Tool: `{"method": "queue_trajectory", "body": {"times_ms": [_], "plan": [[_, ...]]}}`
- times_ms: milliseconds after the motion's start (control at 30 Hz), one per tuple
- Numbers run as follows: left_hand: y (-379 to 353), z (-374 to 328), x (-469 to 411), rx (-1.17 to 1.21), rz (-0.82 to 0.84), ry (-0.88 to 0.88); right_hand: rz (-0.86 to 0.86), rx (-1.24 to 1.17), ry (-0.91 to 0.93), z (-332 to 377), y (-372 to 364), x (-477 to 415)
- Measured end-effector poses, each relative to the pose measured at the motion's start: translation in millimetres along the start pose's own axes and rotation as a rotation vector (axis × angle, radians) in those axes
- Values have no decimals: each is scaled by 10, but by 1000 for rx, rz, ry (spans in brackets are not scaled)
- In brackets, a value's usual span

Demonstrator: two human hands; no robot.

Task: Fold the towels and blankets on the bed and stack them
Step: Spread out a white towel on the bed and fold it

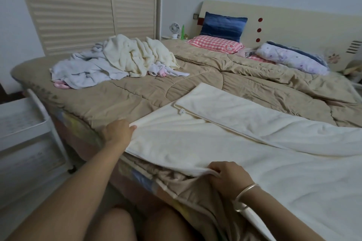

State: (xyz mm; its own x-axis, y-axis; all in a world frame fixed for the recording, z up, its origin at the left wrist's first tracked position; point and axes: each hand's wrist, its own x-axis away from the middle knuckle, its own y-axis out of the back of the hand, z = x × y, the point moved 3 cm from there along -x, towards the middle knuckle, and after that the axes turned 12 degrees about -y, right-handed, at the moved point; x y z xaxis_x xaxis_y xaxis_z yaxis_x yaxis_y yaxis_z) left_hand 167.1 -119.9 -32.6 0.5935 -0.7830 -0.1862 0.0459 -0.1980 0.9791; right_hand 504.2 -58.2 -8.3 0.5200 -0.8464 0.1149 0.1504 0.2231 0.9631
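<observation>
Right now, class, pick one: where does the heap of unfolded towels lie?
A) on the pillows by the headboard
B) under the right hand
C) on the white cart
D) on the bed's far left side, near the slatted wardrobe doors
D: the heap of towels lies on the tan quilt before the wardrobe doors, apart from the cream blanket that the left hand and right hand grip.

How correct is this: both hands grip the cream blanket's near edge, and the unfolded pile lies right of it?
No: the head view shows the unfolded pile left of the cream blanket. The left hand and right hand do grip its near edge.
</observation>
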Motion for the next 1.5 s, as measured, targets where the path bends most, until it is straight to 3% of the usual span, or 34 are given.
{"method": "queue_trajectory", "body": {"times_ms": [133, 300, 433, 533, 667, 767, 867, 1033, 1100, 1200, 1267, 1400, 1500], "plan": [[86, -89, -72, -8, 92, 32, 213, -179, 105, -31, 292, 22], [265, -499, -267, -33, 92, 46, 521, -409, -28, -147, 227, -85], [332, -1100, -665, 408, 16, -62, 329, -1096, -473, -508, 396, -556], [180, -1520, -932, 664, 92, -63, 280, -1696, -781, -864, 342, -903], [-58, -1744, -1223, 756, 216, 73, 168, -2057, -916, -1156, 221, -1263], [-127, -1786, -1395, 685, 269, 141, 32, -2242, -891, -1241, 205, -1425], [-153, -1866, -1575, 545, 294, 120, -64, -2217, -859, -1281, 242, -1513], [177, -1949, -1932, 1110, 19, 179, -292, -2195, -671, -1238, 741, -1530], [245, -1832, -1966, 1150, -57, 218, -280, -2224, -585, -1093, 759, -1475], [-21, -1500, -1842, 951, 25, 333, -132, -2101, -703, -878, 237, -1419], [-272, -1307, -1692, 939, 78, 396, -95, -2008, -819, -819, -126, -1378], [-542, -1186, -1536, 1121, 139, 430, -97, -2016, -857, -892, -246, -1369], [-419, -1229, -1537, 1101, 89, 363, -223, -1975, -879, -1129, -169, -1380]]}}
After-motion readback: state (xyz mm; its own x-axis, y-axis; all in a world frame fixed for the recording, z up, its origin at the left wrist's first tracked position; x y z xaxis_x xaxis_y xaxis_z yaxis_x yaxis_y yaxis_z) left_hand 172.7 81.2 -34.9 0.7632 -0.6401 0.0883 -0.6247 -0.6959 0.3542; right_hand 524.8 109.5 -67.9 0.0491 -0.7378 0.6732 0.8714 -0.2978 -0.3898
